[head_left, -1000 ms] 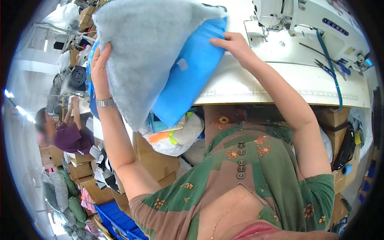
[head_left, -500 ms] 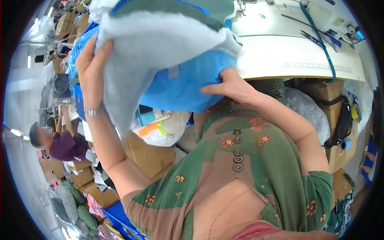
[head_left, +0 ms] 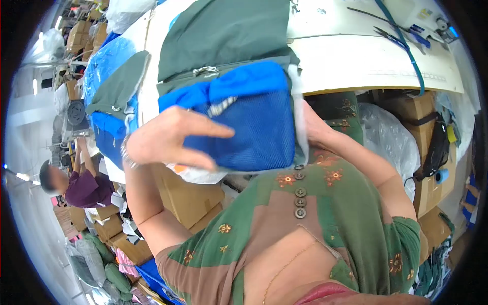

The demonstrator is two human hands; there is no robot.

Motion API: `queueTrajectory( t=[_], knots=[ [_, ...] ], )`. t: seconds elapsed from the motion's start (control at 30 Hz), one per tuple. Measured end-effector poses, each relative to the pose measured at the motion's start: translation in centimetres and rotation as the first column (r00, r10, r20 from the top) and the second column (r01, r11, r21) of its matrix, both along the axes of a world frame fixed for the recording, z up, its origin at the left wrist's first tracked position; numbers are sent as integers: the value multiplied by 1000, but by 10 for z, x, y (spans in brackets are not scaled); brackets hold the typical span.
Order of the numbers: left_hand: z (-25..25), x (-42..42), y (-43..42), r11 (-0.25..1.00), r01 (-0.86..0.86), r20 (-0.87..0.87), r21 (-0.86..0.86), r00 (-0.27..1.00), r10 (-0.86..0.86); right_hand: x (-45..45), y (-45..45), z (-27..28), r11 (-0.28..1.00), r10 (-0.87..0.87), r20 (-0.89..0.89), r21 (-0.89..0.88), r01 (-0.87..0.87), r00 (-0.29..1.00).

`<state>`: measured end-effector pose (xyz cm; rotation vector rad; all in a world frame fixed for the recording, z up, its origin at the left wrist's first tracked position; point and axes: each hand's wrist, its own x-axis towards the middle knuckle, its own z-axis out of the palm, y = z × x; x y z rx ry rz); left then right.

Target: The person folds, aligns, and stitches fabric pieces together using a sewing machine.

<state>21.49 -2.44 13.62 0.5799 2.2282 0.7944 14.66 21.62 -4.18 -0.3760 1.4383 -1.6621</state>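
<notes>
A dark green fabric panel [head_left: 223, 35] with a blue mesh pocket [head_left: 254, 132] lies at the table's front edge, its lower part hanging over. Two blue flaps and a pale zipper or cord run above the mesh. My left hand [head_left: 175, 137], wearing a metal bracelet, is over the pocket's left side with fingers spread. My right hand [head_left: 312, 122] is at the panel's right edge, its fingers mostly hidden behind the pale border. Further left lies a similar green and blue piece [head_left: 122, 86].
The white sewing table [head_left: 376, 61] carries scissors [head_left: 391, 38] and a teal strap [head_left: 406, 46] at the right. Cardboard boxes [head_left: 188, 195] and a clear plastic bag [head_left: 386, 142] are below. A person in purple [head_left: 89, 188] works at the far left.
The grey padding and light blue fabric are turned out of sight, and the green side with the blue pocket now faces up. My left hand has let go of the edge and moved right.
</notes>
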Motion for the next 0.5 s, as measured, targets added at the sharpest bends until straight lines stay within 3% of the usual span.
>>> queueTrajectory(
  t=[0.07,0.13,0.2,0.27,0.3,0.33,0.4,0.47,0.5],
  knots=[
    [-26,-24,10,984,-136,-228,114,961,159,4,1,-18,999,29,-112,-19,-32,993],
    [-68,-57,28,935,-244,-452,257,825,339,6,0,-19,999,39,-98,11,-38,994],
    [-121,-83,25,980,-192,-533,53,824,190,6,2,-16,999,36,-90,37,-33,995],
    [-138,-104,15,971,-231,-514,64,826,231,9,6,-9,977,-207,-40,-61,204,978],
    [-143,-115,9,957,-279,-490,74,826,279,6,9,-6,956,-236,136,-143,255,962],
    [-144,-126,1,953,-299,-498,37,822,277,1,10,5,940,-300,162,-117,320,940],
    [-155,-138,-4,908,-410,-627,-85,730,270,-6,18,2,977,-191,142,-64,202,971],
    [-158,-143,-5,907,-409,-662,-98,707,247,1,14,6,953,-229,128,-173,250,965],
    [-157,-147,-6,906,-409,-696,-110,682,224,2,14,-9,969,-201,51,-139,206,978]
  ],
)
